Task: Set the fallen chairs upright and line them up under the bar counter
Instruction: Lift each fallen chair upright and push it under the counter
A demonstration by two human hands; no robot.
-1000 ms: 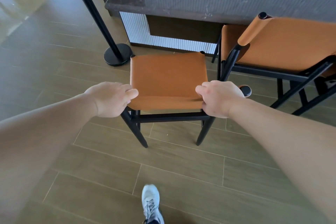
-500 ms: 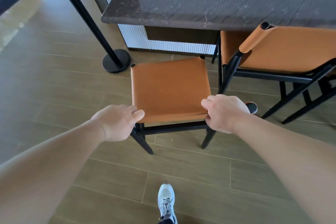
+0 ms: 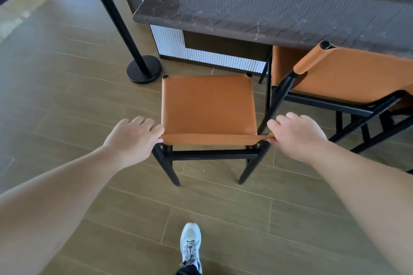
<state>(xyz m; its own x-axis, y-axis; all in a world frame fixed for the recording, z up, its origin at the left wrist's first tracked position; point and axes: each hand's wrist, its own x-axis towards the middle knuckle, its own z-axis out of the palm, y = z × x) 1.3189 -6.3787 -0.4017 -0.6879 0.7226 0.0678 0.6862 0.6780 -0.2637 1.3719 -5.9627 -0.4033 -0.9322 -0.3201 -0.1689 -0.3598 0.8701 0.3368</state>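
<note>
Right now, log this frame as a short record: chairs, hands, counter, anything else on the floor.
near chair: upright, orange seat, black legs, not yet under the counter
second chair: to its right, partly under the counter, seems tilted
left hand: grips the near chair's backrest at its left end
right hand: pinches the backrest's right end
bar counter: dark stone top, ribbed white front
barrier post: round black base, left of the chair
shoe: white, behind the chair

No writing, label, brand mark, number or sign can be read anywhere in view, near or far, left or right.
</note>
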